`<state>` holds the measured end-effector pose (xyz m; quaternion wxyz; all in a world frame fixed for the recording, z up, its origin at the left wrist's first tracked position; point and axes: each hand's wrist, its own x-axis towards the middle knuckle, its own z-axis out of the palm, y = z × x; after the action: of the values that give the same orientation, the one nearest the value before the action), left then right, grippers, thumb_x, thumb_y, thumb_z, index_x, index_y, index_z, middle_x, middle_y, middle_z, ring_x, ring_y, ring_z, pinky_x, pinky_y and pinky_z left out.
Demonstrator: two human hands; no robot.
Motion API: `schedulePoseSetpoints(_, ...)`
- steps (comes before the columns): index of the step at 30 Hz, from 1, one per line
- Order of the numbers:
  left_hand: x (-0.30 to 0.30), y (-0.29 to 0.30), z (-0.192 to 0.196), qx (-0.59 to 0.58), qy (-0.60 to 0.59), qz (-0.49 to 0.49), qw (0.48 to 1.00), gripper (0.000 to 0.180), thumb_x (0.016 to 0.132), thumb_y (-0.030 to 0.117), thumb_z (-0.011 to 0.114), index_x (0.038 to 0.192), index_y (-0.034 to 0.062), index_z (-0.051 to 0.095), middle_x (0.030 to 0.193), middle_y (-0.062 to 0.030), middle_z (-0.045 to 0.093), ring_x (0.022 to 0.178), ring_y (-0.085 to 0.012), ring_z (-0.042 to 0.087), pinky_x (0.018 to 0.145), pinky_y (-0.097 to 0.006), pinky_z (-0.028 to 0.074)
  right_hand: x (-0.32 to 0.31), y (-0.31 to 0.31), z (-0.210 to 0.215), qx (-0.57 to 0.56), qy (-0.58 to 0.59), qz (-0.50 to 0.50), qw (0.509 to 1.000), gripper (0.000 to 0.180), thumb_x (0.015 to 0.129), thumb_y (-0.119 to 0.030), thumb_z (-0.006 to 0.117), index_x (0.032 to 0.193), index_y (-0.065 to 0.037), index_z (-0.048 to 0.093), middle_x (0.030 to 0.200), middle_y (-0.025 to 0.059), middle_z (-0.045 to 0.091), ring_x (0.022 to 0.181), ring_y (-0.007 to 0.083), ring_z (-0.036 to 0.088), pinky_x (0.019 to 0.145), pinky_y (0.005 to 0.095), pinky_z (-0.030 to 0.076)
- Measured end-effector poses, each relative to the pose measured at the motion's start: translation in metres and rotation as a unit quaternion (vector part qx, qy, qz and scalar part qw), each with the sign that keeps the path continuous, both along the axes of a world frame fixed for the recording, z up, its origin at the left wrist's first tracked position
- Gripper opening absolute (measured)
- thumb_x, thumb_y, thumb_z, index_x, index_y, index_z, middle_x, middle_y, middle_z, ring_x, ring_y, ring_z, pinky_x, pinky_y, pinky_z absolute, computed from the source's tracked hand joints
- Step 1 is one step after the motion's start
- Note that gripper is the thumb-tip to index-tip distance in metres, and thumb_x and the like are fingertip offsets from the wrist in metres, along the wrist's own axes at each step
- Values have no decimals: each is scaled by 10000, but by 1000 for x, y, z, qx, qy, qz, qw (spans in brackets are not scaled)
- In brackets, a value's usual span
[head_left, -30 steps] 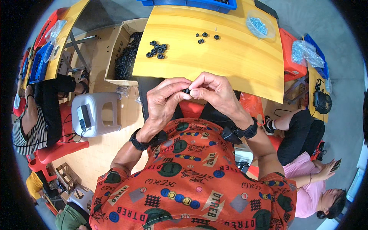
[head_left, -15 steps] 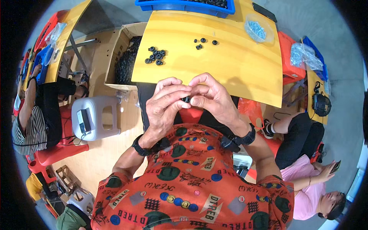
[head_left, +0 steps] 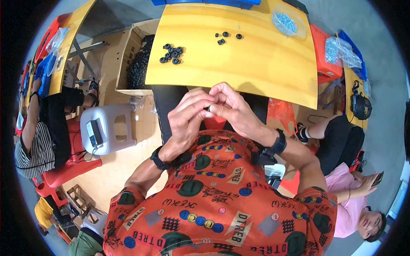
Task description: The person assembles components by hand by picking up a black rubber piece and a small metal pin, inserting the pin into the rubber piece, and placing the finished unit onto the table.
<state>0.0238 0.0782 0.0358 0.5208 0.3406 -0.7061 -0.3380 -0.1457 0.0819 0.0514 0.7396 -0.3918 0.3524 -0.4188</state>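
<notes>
My left hand (head_left: 188, 112) and my right hand (head_left: 232, 110) meet in front of the near edge of the yellow table (head_left: 256, 64). Between their fingertips they pinch a small black round part (head_left: 208, 108), mostly covered by the fingers. Both hands are closed on it. On the tabletop, ahead and to the left, lies a cluster of black knob-like parts (head_left: 171, 53). Farther to the right a few more small black pieces (head_left: 225, 34) are scattered loosely.
A clear tub of small bluish-silver pieces (head_left: 285, 23) stands at the table's far right. At the far edge is a blue tray (head_left: 209, 2). A cardboard box of black parts (head_left: 139, 64) sits left of the table, near a grey stool (head_left: 106, 130). People sit on both sides.
Both hands stay together, and the fingers have closed further over the black part, so less of it shows. The view has shifted slightly, with the blue tray now mostly cut off.
</notes>
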Motion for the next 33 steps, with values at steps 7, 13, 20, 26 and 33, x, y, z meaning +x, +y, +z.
schedulePoseSetpoints(7,13,-12,-11,129,89,68,985,240,790,-48,693,1026,0,690,1065,-103,666,1000,-202,618,856,-298,502,17,-26,-1,30,-51,21,998,303,980,-151,542,1240,-36,436,1054,80,583,975,136,571,876,278,464)
schedulePoseSetpoints(13,54,-64,-13,125,-27,232,964,257,816,29,681,1073,17,685,1051,-109,668,940,-185,626,834,-301,485,-5,-27,-6,-97,137,-65,984,260,982,-224,559,1134,-15,581,1008,37,630,896,106,594,821,258,477)
schedulePoseSetpoints(20,59,-125,-48,72,-108,294,947,203,823,-7,640,1023,-6,680,941,-116,660,763,-195,640,722,-269,501,-47,-19,-22,-107,267,-148,946,172,946,-164,607,1046,-27,637,889,-5,613,819,62,566,773,221,460)
schedulePoseSetpoints(26,49,-125,-47,5,-157,301,941,251,858,192,664,1034,13,675,1117,-169,620,1058,-350,554,922,-431,440,-53,-26,-24,-107,240,-178,948,156,939,-137,611,1035,-16,634,890,-5,612,821,69,574,787,226,477)
schedulePoseSetpoints(33,37,-133,-45,-131,-356,158,912,271,839,221,678,1062,67,670,1213,-157,552,1153,-368,478,964,-481,425,-43,-24,-34,-107,274,-178,939,133,928,-78,602,1035,-7,634,885,-3,612,833,78,579,784,229,485)
